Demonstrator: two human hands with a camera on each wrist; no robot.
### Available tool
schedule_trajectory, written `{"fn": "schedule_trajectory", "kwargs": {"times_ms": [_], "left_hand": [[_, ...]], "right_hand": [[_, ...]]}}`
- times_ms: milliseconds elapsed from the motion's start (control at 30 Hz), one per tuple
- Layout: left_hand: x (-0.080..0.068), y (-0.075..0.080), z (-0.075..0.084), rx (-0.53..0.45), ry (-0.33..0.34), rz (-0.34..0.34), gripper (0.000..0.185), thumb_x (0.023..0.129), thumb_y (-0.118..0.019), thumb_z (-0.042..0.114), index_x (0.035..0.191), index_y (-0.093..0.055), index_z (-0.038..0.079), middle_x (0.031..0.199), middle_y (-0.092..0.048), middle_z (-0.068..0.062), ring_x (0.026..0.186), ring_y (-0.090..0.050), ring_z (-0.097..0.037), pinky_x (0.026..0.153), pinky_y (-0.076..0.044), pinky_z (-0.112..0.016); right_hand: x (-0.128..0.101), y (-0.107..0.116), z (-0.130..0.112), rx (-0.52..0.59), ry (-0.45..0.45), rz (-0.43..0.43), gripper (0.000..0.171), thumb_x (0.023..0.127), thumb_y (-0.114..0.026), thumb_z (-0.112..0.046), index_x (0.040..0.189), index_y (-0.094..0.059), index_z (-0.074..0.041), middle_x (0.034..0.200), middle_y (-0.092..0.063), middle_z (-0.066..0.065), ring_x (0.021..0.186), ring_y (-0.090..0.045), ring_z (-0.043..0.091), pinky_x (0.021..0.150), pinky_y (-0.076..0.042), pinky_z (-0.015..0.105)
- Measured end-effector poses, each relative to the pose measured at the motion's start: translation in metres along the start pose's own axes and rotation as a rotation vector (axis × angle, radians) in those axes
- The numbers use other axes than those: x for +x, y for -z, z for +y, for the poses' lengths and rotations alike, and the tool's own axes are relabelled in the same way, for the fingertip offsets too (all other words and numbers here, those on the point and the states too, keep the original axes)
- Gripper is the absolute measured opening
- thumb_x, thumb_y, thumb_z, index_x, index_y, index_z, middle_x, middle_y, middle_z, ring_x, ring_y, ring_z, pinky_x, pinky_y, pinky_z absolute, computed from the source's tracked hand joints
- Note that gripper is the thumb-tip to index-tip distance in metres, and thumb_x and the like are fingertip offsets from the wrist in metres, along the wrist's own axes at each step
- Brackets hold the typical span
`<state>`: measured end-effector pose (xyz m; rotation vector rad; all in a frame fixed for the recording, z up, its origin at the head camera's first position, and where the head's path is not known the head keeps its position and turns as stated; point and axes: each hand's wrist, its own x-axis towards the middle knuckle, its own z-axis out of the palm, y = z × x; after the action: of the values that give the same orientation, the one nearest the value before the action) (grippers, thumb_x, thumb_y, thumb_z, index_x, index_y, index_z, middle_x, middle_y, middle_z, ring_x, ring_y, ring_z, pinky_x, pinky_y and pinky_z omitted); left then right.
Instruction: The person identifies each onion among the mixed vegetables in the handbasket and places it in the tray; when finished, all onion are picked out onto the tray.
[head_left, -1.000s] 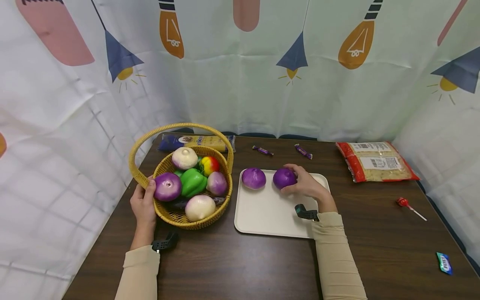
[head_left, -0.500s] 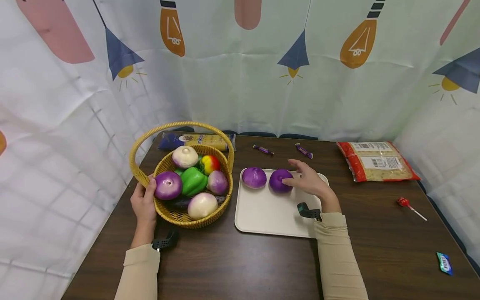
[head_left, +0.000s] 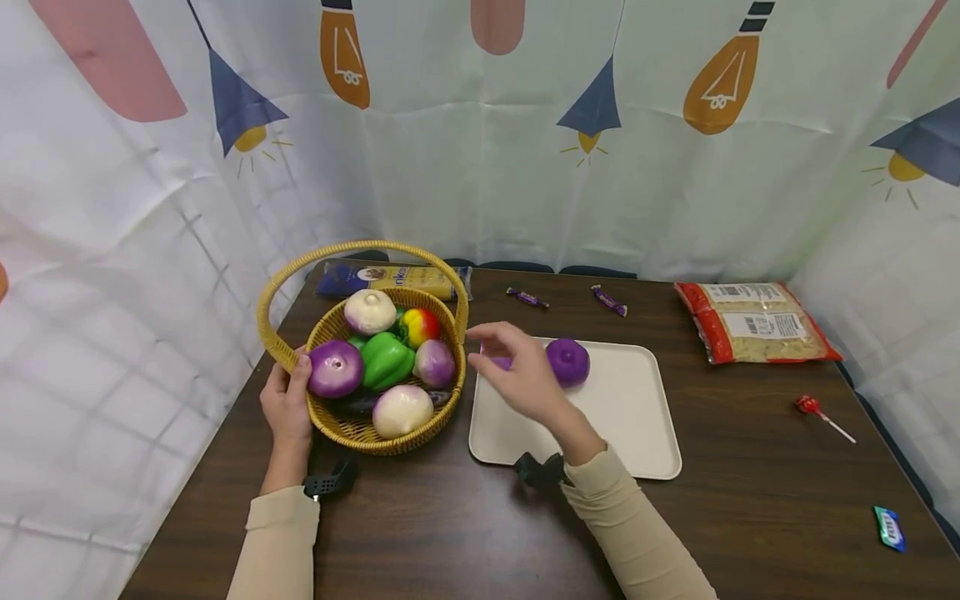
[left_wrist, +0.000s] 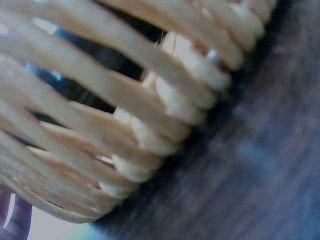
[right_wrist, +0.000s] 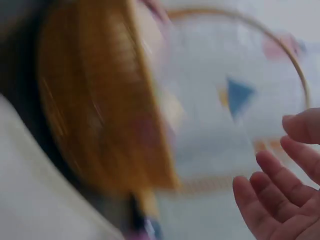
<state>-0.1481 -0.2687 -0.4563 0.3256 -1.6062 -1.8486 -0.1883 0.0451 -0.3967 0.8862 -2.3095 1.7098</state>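
Note:
My left hand grips the near-left rim of a wicker basket, thumb beside a purple onion; the left wrist view shows the basket's weave close up. Also in the basket are a green pepper, two white onions, a pale purple onion and a red-yellow fruit. My right hand hovers open and empty over the left end of a cream tray. It hides most of one purple onion; a second purple onion sits beside it. The right wrist view is blurred, showing spread fingers.
Behind the basket lies a pasta packet. Two wrapped candies lie at the back. At the back right is a red noodle bag, with a lollipop and a blue wrapper nearer. Printed curtains enclose the brown table.
My right hand let go of the purple onion on the tray and swung left toward the basket, empty. The left hand stayed on the basket rim.

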Motion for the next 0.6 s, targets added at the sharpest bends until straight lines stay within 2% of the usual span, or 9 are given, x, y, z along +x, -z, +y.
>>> {"fn": "schedule_trajectory", "kwargs": {"times_ms": [133,233,367,500,600], "left_hand": [[0.001,0.002,-0.002,0.010,0.013,0.005,0.043,0.093,-0.065,0.014,0.123,-0.057,-0.016,0.096,-0.070,0.011,0.091,-0.061,-0.006,0.079,-0.046,-0.014],[0.005,0.006,-0.011,0.032,0.033,0.013,0.042,0.093,-0.066,0.016,0.123,-0.058,-0.013,0.097,-0.070,0.013,0.091,-0.060,-0.006,0.079,-0.047,-0.014],[0.008,0.009,-0.021,0.021,0.029,0.019,0.041,0.094,-0.065,0.015,0.124,-0.059,-0.012,0.099,-0.070,0.012,0.093,-0.060,-0.006,0.080,-0.046,-0.014],[0.009,0.008,-0.024,-0.002,0.012,0.020,0.041,0.093,-0.065,0.013,0.124,-0.058,-0.013,0.099,-0.070,0.011,0.093,-0.061,-0.007,0.080,-0.046,-0.013],[0.010,0.008,-0.025,0.001,0.010,0.021,0.040,0.093,-0.065,0.013,0.123,-0.059,-0.013,0.099,-0.071,0.010,0.094,-0.061,-0.007,0.081,-0.046,-0.014]], "right_hand": [[-0.002,-0.041,-0.010,-0.029,0.050,-0.164,0.041,0.090,-0.072,-0.018,0.128,-0.059,-0.009,0.125,-0.060,0.007,0.109,-0.060,0.021,0.093,-0.051,0.037],[-0.003,-0.062,-0.015,-0.105,0.019,-0.268,0.057,0.089,-0.073,-0.032,0.138,-0.051,-0.012,0.135,-0.054,0.002,0.117,-0.056,0.019,0.098,-0.047,0.033],[-0.003,-0.084,-0.016,-0.228,-0.034,-0.380,0.071,0.085,-0.071,-0.049,0.143,-0.047,-0.016,0.137,-0.054,-0.002,0.118,-0.053,0.014,0.096,-0.046,0.028],[-0.003,-0.098,-0.014,-0.410,0.007,-0.397,0.067,0.084,-0.069,-0.056,0.137,-0.055,-0.018,0.131,-0.059,-0.005,0.115,-0.054,0.011,0.094,-0.047,0.027],[-0.002,-0.101,-0.015,-0.534,0.016,-0.407,0.065,0.083,-0.069,-0.059,0.133,-0.058,-0.019,0.123,-0.062,-0.005,0.106,-0.058,0.010,0.086,-0.049,0.027]]}}
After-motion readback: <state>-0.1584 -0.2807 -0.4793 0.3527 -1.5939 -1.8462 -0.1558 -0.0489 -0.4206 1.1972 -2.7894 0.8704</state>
